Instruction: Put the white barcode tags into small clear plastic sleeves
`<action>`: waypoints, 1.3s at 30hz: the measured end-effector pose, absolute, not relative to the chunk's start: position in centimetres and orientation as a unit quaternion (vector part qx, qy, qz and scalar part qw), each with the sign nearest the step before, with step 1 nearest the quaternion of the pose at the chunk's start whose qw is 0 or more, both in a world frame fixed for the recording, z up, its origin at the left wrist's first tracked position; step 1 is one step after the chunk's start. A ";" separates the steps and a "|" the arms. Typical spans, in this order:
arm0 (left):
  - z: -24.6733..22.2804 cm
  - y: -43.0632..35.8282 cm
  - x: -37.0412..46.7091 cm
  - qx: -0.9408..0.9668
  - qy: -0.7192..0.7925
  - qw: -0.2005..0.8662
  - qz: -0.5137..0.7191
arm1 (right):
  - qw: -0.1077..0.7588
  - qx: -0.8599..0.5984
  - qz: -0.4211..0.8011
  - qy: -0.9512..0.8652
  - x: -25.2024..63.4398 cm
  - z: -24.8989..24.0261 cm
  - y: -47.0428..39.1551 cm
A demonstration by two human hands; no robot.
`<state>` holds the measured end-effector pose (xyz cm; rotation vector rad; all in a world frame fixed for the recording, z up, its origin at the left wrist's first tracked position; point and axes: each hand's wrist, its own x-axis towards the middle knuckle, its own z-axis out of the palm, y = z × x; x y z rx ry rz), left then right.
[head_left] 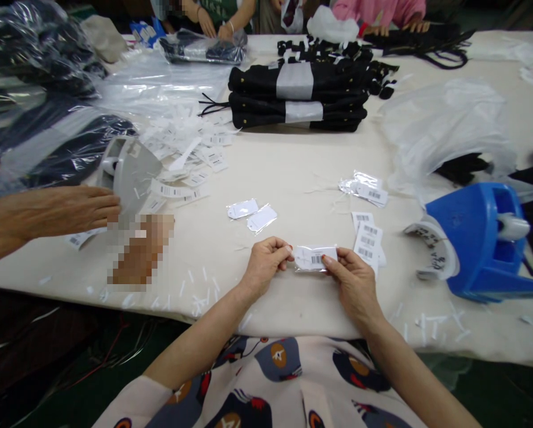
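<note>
Both my hands hold one small clear bag with a white barcode tag inside, just above the cream table near its front edge. My left hand pinches the bag's left end. My right hand pinches its right end. Two more bagged white tags lie on the table a little beyond my left hand. A short stack of loose barcode tags lies just beyond my right hand.
A blue tape dispenser stands at the right. A co-worker's hand rests by a grey dispenser and scattered tags at the left. Folded black garments are stacked at the back, with plastic bags and other people's hands beyond.
</note>
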<state>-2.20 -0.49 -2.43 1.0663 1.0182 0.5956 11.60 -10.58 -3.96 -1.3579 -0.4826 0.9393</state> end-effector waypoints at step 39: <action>-0.8 2.1 -6.0 0.726 0.477 0.402 0.289 | 0.169 -0.896 -0.087 -0.402 26.3 -1.2 -3.7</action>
